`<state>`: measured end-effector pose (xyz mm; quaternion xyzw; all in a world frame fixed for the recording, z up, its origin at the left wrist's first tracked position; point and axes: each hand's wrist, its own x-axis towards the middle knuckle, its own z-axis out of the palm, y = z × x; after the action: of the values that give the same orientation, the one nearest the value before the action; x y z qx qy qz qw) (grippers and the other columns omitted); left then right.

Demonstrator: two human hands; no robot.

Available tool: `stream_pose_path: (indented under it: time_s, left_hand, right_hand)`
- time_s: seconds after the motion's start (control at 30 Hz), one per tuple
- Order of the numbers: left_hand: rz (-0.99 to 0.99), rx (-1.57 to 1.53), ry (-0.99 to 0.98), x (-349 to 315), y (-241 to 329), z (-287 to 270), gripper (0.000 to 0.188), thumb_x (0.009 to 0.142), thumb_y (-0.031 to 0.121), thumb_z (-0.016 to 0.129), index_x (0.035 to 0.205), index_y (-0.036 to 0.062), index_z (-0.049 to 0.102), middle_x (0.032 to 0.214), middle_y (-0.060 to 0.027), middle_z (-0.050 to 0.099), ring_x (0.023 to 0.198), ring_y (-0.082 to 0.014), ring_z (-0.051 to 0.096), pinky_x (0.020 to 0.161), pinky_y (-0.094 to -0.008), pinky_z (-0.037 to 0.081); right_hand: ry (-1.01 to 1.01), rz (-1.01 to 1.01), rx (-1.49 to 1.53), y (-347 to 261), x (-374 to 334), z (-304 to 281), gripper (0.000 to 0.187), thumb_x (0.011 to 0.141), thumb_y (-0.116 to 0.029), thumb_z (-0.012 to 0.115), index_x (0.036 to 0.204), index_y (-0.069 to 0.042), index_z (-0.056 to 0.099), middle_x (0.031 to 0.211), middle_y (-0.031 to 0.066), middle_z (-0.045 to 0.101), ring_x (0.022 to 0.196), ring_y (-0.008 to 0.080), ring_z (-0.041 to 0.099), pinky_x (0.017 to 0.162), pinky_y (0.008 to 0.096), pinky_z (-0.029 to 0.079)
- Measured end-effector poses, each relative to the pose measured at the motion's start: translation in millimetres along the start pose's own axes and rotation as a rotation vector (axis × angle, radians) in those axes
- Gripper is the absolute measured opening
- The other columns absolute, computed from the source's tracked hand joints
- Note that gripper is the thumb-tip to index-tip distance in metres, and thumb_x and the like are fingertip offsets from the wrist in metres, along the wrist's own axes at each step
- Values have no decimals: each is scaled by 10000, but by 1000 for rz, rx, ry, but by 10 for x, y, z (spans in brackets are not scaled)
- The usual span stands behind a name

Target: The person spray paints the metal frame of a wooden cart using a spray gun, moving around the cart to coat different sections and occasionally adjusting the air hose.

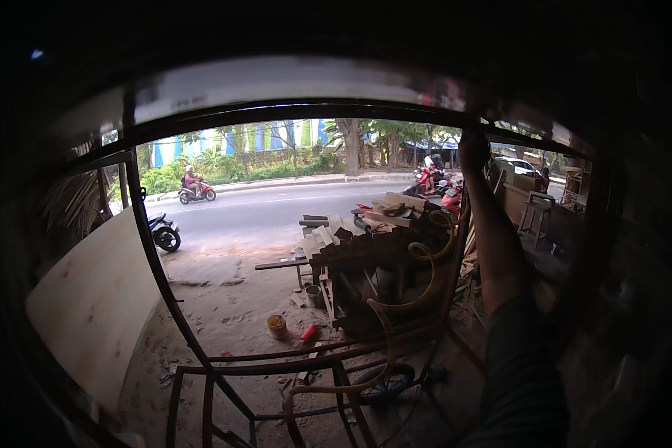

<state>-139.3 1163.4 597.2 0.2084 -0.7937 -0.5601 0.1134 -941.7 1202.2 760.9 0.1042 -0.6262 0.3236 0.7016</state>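
High against the dark metal frame [291, 112], the right hand [473, 149] is raised at the end of a long forearm in a dark sleeve [519, 373], and its fingers [470, 138] meet the upper bar of that frame. The hand is a silhouette against the daylight, so whether the fingers are spread, pressed together or wrapped around the bar cannot be told. That upper bar runs crosswise, its long axis stretching away to the left of the fingers and bending with the lens; a second bar of the frame drops from far left of the fingers and slants down toward the ground below them. The left hand is out of sight.

Below the fingers and slightly left stands a heap of stacked timber [366, 239], with a curved pale strip [425, 284] looping in front of it. Farther down and left of the fingers, a small yellow bucket [277, 325] sits upright on the sandy ground; its contents cannot be made out. A red cylinder [308, 333] lies just beside it. Far left of the fingers leans a pale board [89, 306]. Level with the fingers, across the road, a rider on a scooter [196, 188] passes.
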Motion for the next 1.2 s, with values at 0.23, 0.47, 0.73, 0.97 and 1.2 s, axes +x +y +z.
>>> stream_pose_path:
  time_s: [0.23,0.47,0.73,0.97,1.2]
  left_hand:
    - [30,-32,5,-216,-35,-79,249,956,168,574,965,-56,683,933,-61,586,626,-52,534,498,-185,424]
    - [34,51,52,-668,45,-112,317,901,253,610,917,-56,681,883,-65,594,638,-75,526,530,-216,399]
    - [232,133,-31,-1317,-99,-171,349,884,290,640,778,-43,632,879,-115,605,780,-158,554,643,-299,402]
    - [331,-65,-298,-1492,-917,-492,256,869,176,675,890,-79,663,1045,-171,624,960,-269,591,846,-370,471]
    - [644,352,-532,-1795,-2494,-879,256,896,181,647,918,-74,647,1108,-189,619,993,-271,604,840,-364,478]
  right_hand:
    - [-149,48,91,-585,-591,-136,377,897,-461,687,968,-91,659,763,147,660,723,348,686,602,474,558]
    - [-581,368,511,-1171,-1069,-870,428,826,-412,779,992,-29,685,955,212,702,914,411,700,758,521,558]
    - [-766,454,743,-1754,-1613,-1831,432,771,-276,814,1117,-47,691,990,192,725,935,365,711,790,471,563]
    - [-935,617,929,-1520,-1729,-2943,388,763,-168,830,1083,-19,667,888,147,706,832,264,701,705,399,541]
    - [-1242,578,1164,-2232,-1730,-4513,296,872,-88,755,1150,-36,669,964,62,686,800,115,634,645,277,512]
